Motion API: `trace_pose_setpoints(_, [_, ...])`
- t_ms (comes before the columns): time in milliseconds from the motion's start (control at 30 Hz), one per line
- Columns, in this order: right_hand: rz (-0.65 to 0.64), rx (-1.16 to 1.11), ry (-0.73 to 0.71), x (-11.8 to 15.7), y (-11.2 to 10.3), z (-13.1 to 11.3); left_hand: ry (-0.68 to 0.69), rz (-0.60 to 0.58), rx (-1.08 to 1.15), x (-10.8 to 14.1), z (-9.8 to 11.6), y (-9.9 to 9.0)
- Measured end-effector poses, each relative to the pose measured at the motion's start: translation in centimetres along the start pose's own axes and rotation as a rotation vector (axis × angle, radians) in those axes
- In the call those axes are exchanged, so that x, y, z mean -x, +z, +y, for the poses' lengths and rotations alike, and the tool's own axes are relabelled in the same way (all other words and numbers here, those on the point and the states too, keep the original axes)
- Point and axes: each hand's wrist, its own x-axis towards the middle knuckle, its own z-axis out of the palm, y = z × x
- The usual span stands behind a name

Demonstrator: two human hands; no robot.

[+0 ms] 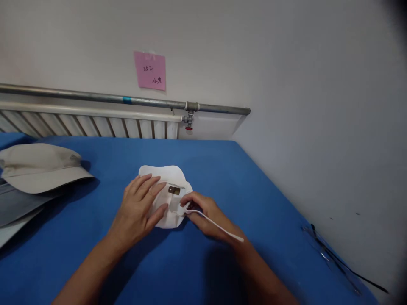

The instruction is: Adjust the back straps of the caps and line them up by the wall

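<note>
A white cap (168,173) lies on the blue table (210,163), its brim toward the wall. A small brown-and-gold tag or clasp (174,190) shows at its middle. My left hand (140,205) rests on the cap's left side with the fingers spread. At the right edge, my right hand (206,212) pinches the cap near the base of a thin white strap (219,227), which runs over that hand toward the wrist. What lies between the right fingertips is partly hidden.
Several caps (44,165) are stacked at the left. Eyeglasses (330,254) lie by the right wall. Behind the table are a white radiator (146,127), a metal pipe (95,96) with a valve, and a pink note (150,71).
</note>
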Motion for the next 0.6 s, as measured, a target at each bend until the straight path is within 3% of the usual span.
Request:
trace_pose_setpoints(133, [0.048,-0.182,0.034,0.2,0.1,-0.9,-0.130,-0.083,-0.051,0.6,-1.2,0.9])
trace_pose_setpoints(267, [0.106,-0.275,0.059,0.2,0.4,-1.2,-0.217,-0.184,0.077,0.7,-1.9,0.6])
trace_pose_setpoints(433, [0.186,-0.238,0.108,0.1,0.4,-1.0,-0.459,-0.186,0.399,0.2,-2.2,-1.3])
trace_pose_setpoints(600, [0.204,-0.175,0.149,0.0,0.4,-0.7,-0.674,-0.299,0.806,0.4,-2.9,-2.6])
